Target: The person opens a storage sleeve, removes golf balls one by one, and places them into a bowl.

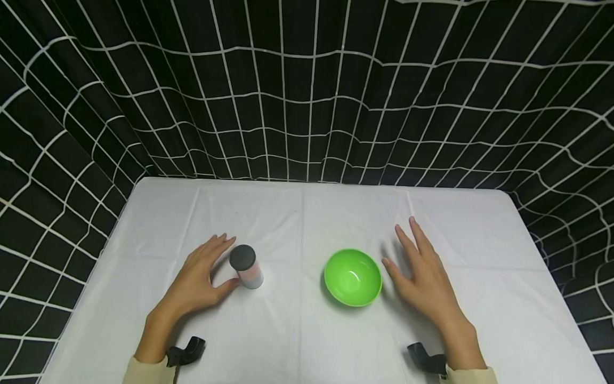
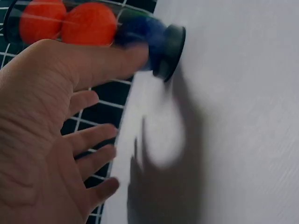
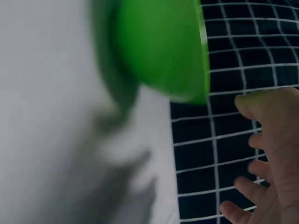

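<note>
A clear cylindrical container (image 1: 250,274) with a dark lid stands upright on the white table, left of centre. In the left wrist view, orange balls (image 2: 88,24) and a dark blue one show through its wall. My left hand (image 1: 199,277) is spread beside it on the left, thumb close to its base; whether the thumb touches it I cannot tell. A green bowl (image 1: 353,277) sits right of centre with nothing inside. Just right of its rim, my right hand (image 1: 424,282) hovers with fingers apart, not touching the bowl (image 3: 163,51).
White cloth covers the table (image 1: 297,341). Black walls with white netting (image 1: 307,106) rise behind and at both sides. Dark wrist-worn devices (image 1: 187,352) stick out from both sleeves.
</note>
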A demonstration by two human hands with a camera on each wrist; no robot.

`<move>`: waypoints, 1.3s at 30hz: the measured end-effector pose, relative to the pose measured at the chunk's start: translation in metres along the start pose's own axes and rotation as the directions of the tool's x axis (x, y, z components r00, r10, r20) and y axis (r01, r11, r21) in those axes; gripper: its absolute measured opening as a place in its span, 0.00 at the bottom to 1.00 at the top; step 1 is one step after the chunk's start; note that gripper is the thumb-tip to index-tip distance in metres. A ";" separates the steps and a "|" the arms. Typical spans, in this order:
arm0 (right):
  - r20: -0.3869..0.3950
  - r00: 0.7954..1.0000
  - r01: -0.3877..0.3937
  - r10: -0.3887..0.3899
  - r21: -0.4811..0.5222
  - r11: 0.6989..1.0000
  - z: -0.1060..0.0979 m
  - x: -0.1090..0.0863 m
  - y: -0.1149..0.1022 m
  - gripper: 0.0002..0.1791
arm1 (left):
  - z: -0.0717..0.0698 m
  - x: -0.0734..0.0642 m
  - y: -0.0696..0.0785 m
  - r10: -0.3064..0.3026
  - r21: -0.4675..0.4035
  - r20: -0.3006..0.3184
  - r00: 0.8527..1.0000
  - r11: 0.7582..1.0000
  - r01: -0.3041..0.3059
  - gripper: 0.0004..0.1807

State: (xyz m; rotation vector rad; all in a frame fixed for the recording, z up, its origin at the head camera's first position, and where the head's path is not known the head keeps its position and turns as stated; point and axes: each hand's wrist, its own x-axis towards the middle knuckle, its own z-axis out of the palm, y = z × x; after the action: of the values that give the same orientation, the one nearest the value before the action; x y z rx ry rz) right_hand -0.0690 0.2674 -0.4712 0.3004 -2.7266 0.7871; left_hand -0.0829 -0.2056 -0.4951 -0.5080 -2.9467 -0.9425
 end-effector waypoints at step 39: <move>0.088 0.980 0.126 -0.180 0.429 0.894 0.035 0.037 -0.125 0.26 | 0.030 0.015 0.022 0.111 -0.635 -0.017 0.994 0.766 -0.096 0.31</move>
State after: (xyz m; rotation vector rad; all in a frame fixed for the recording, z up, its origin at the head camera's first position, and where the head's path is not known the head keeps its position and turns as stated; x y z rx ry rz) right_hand -0.0767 0.1400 -0.4262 0.6700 -2.5742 1.3504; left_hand -0.0879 -0.1673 -0.5056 -0.6739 -2.5007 -1.9336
